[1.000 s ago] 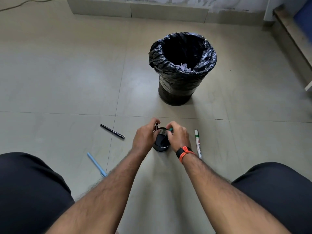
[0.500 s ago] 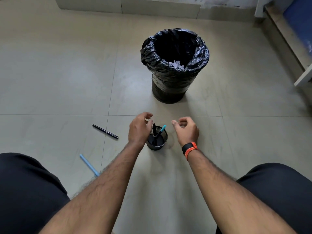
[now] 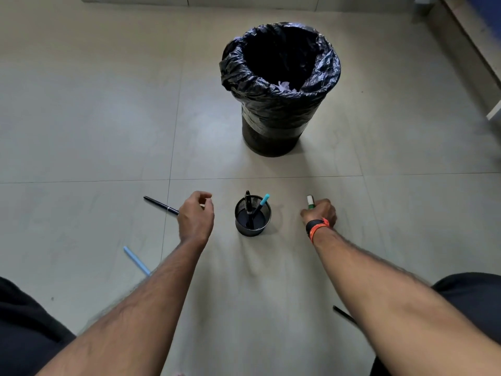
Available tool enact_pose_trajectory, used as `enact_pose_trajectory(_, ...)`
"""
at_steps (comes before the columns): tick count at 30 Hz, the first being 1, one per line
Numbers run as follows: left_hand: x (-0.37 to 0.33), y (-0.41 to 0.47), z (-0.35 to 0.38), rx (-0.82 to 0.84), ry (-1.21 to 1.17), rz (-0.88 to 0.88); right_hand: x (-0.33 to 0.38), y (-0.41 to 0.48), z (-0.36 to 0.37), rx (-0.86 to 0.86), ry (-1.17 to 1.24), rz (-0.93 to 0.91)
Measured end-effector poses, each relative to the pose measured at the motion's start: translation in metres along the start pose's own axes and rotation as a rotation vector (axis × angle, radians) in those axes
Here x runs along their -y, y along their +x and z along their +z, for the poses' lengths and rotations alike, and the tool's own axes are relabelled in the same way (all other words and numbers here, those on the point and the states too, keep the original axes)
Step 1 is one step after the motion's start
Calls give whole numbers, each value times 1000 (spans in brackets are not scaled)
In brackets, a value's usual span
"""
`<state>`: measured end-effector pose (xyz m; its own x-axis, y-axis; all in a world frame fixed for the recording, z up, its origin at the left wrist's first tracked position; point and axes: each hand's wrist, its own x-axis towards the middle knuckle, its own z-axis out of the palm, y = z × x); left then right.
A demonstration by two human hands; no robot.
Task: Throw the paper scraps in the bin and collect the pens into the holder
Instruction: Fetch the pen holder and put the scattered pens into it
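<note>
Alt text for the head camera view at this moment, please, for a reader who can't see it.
Seen from above, a seated person's right hand closes on a white-and-green marker lying on the tiled floor, while the left hand hovers by a black pen. Between them a mesh pen holder holds two pens; a light-blue pen lies left, and a black-lined bin stands behind.

A black mesh holder (image 3: 252, 218) stands upright on the tiled floor, with 2 pens leaning in it: a black one (image 3: 247, 204) and one with a teal cap (image 3: 261, 204). Beyond it stands the bin (image 3: 280, 89), lined with a crumpled black bag, white paper scraps (image 3: 284, 86) visible inside. A slim black pen (image 3: 160, 205) lies flat left of the holder. A light blue pen (image 3: 136, 260) lies nearer, further left. A white-and-green marker (image 3: 310, 201) lies right of the holder, its near end under a closed hand.
</note>
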<state>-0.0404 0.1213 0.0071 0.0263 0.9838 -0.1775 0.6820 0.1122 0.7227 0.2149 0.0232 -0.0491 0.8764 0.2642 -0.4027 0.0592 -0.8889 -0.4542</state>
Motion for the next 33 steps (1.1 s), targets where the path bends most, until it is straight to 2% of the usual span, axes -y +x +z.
enact_pose_trajectory(4, 21, -3, -10, -20, 33, -101, 4, -5, -1, 44, 9, -19)
enact_pose_trajectory(7, 35, -1, -17, -38, 57, -168, 22, -18, -3, 62, 52, -102)
enact_pose_trajectory(11, 42, 18, -26, -106, 55, -281, 78, -43, -11, 74, 211, -344)
enact_pose_trajectory(14, 44, 40, -32, -201, 32, -386, 116, -59, -19, 54, 227, -560)
enact_pose_trajectory(17, 50, 55, -34, -204, 45, -394, 131, -70, -21, 25, 227, -705)
enact_pose_trajectory(23, 49, 51, -34, -18, 189, -319, 129, -78, -25, 3, 307, -697)
enact_pose_trajectory(33, 15, 9, -33, 145, 375, -393, 131, -114, -71, 42, 468, -635)
